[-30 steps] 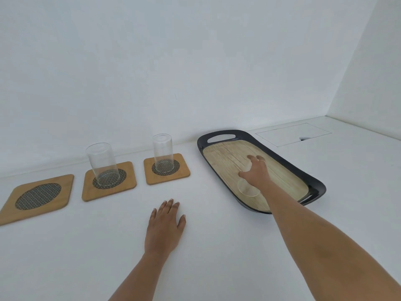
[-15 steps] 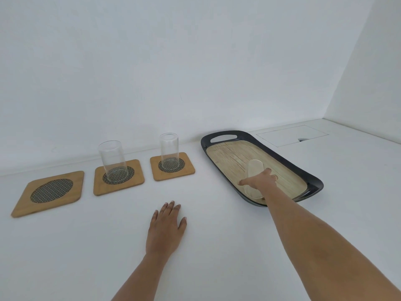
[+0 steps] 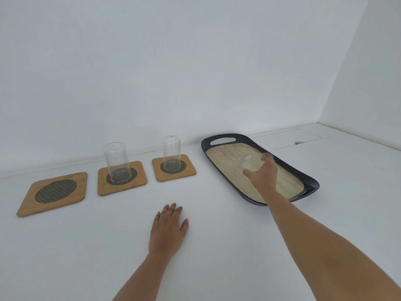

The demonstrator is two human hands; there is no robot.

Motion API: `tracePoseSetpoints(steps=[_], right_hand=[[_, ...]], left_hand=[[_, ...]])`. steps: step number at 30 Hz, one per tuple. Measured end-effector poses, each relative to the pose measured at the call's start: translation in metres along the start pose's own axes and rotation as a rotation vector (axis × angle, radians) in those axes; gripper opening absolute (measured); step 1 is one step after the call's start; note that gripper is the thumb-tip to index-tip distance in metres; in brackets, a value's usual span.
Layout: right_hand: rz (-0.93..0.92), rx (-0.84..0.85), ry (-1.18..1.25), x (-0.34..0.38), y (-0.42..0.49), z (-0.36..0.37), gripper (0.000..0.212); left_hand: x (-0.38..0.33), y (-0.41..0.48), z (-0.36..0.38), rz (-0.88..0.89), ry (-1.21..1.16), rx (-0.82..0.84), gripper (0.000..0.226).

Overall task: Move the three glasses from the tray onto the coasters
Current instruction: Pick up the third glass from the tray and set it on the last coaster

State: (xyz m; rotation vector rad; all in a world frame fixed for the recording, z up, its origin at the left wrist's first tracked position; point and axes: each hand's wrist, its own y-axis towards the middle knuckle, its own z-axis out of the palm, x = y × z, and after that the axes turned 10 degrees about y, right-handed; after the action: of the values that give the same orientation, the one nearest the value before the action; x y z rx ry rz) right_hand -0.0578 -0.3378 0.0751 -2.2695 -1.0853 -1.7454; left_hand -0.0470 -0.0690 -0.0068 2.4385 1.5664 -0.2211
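Three wooden coasters with dark mesh centres lie in a row on the white counter. A clear glass (image 3: 117, 162) stands on the middle coaster (image 3: 122, 178), and another glass (image 3: 171, 153) stands on the right coaster (image 3: 173, 167). The large left coaster (image 3: 54, 194) holds nothing. My right hand (image 3: 263, 173) is shut on a third glass (image 3: 249, 162), tilted sideways above the black tray (image 3: 219, 139) with its wood-look floor. My left hand (image 3: 168, 229) lies flat on the counter, fingers apart, holding nothing.
White walls rise behind and to the right. A flush rectangular panel (image 3: 287, 139) with a small hole sits in the counter beyond the tray.
My right hand has closed on the glass and lifted it off the tray floor, tipping it sideways. My left hand has stayed put.
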Motion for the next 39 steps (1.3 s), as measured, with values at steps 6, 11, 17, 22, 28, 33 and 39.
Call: tracePoseSetpoints(steps=[6, 11, 17, 22, 28, 33, 39], right_hand=[[-0.143, -0.044, 0.047, 0.035, -0.016, 0.015, 0.080], [-0.148, -0.031, 0.106, 0.063, -0.033, 0.040, 0.075], [-0.017, 0.220, 0.595, 0.085, -0.067, 0.081, 0.062], [0.352, 0.518, 0.754, 0.105, -0.096, 0.120, 0.061], [0.692, 0.657, 0.749, 0.126, -0.129, 0.166, 0.078], [0.889, 0.888, 0.851, 0.141, -0.146, 0.191, 0.052], [0.832, 1.118, 0.786, 0.154, -0.159, 0.211, 0.034]], left_hand=[[0.013, -0.005, -0.002, -0.030, 0.033, 0.012, 0.054], [0.042, -0.016, -0.011, -0.094, 0.045, 0.005, 0.055], [0.101, -0.037, -0.029, -0.236, 0.057, -0.040, 0.054], [0.154, -0.059, -0.047, -0.376, 0.063, -0.082, 0.053], [0.208, -0.083, -0.064, -0.517, 0.063, -0.097, 0.052], [0.233, -0.095, -0.071, -0.599, 0.069, -0.121, 0.052], [0.234, -0.095, -0.067, -0.614, 0.111, -0.148, 0.052]])
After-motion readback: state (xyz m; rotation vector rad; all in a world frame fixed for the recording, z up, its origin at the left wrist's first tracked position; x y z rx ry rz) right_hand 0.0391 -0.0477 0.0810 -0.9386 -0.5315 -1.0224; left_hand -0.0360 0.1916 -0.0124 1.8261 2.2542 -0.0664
